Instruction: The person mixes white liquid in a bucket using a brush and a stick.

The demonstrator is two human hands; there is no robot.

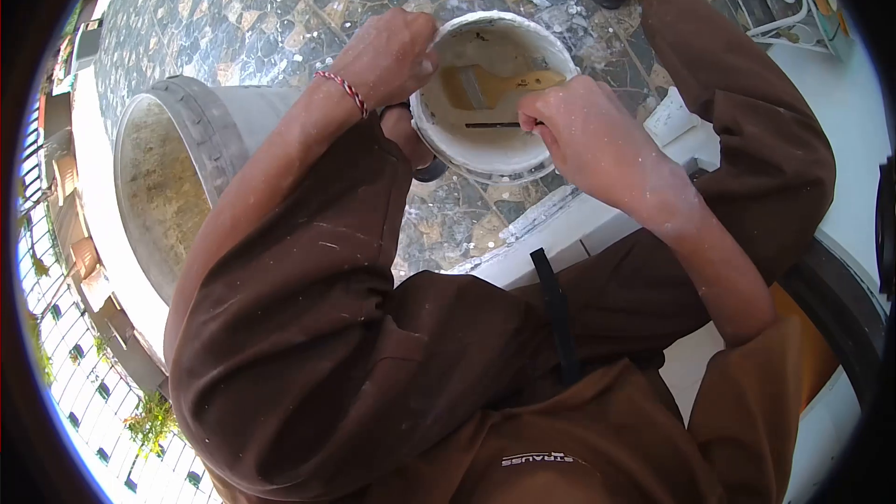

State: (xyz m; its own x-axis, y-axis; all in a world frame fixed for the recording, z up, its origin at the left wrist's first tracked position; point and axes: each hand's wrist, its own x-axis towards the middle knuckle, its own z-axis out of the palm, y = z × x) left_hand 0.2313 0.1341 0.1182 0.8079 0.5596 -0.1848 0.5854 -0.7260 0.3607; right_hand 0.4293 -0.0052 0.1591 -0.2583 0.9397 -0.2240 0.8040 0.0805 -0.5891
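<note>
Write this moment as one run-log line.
left hand grips small bucket rim | right hand pinches thin dark rod | brush inside | large tub beside

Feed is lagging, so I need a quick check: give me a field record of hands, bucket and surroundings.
left hand: grips rim of small white bucket
right hand: at the near rim, pinching thin dark rod
inside bucket: brush, yellowish residue
nearby: large grey tub, image left
floor: stone mosaic tiles
</note>
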